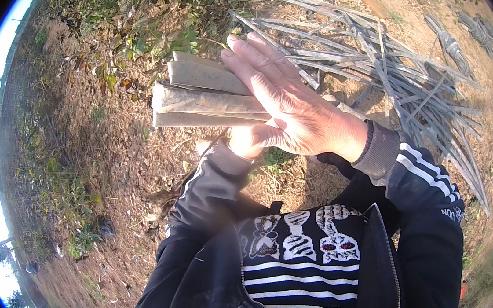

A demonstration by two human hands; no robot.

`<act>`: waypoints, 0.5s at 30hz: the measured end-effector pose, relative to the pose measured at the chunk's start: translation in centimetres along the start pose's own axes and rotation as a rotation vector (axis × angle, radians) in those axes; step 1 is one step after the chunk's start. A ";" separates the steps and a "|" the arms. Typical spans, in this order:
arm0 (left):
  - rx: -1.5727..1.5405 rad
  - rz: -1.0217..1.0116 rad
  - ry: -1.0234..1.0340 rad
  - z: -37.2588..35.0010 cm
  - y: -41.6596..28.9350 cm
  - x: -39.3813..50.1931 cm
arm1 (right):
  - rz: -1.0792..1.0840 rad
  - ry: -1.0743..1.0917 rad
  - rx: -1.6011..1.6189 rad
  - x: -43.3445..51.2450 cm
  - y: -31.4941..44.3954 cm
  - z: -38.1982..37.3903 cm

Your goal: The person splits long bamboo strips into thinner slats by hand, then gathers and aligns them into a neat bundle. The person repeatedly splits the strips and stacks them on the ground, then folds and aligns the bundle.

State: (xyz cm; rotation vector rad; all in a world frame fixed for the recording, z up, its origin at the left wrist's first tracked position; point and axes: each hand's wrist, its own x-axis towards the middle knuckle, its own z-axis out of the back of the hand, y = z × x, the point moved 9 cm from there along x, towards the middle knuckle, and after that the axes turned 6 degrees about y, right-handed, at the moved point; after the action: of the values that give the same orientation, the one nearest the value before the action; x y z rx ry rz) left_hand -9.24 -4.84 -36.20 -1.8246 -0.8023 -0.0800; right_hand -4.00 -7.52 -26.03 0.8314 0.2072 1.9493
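Observation:
A bundle of folded, flattened hose (208, 104), tan-grey and dusty, sticks out to the left in front of my chest. My left hand (246, 142) grips it from below, near its right end; most of those fingers are hidden. Over the bundle's right part lies my right hand (287, 101), flat, with its fingers stretched out towards the upper left. Whether its palm presses on the hose cannot be told. The bundle's far end is covered by the right hand.
Beyond my right hand, a loose tangle of long grey flat strips (376, 73) covers the soil. Two tied grey bundles (455, 52) (478, 31) lie farther off. Leafy plants (148, 17) and dry leaf litter (105, 136) spread to the left.

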 end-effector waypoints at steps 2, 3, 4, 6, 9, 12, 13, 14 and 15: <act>-0.098 0.121 -0.083 0.8 1.1 -0.3 | -0.009 -0.035 -0.121 -0.1 -0.1 -0.2; -0.082 0.194 -0.118 1.2 1.5 -0.4 | -0.021 0.007 -0.109 0.0 -0.4 -0.5; -0.074 0.144 -0.196 2.1 0.6 -0.5 | -0.052 0.056 -0.094 -0.2 -0.7 -0.8; -0.073 0.175 -0.472 5.0 -0.2 -1.0 | -0.204 0.254 -0.015 -0.9 -2.3 -2.0; -0.309 -0.013 -0.607 8.7 -2.9 -0.2 | -0.465 0.488 0.257 -3.1 -5.1 -3.0; -0.366 -0.074 -0.727 12.3 -4.9 -0.8 | -0.561 0.536 0.298 -3.9 -6.9 -3.4; -0.509 -0.150 -0.727 13.0 -5.2 -0.9 | -0.547 0.522 0.318 -3.9 -7.1 -3.4; -0.515 -0.160 -0.732 13.7 -5.5 -1.2 | -0.521 0.531 0.297 -4.0 -7.2 -3.6; -0.521 -0.167 -0.737 14.3 -5.9 -1.5 | -0.506 0.537 0.284 -4.0 -7.3 -3.7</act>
State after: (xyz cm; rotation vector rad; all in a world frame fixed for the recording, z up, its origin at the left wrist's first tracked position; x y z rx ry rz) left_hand -18.15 7.74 -37.91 -2.3011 -1.5604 0.3248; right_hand 0.09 -6.40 -34.08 0.3549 0.9374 1.6322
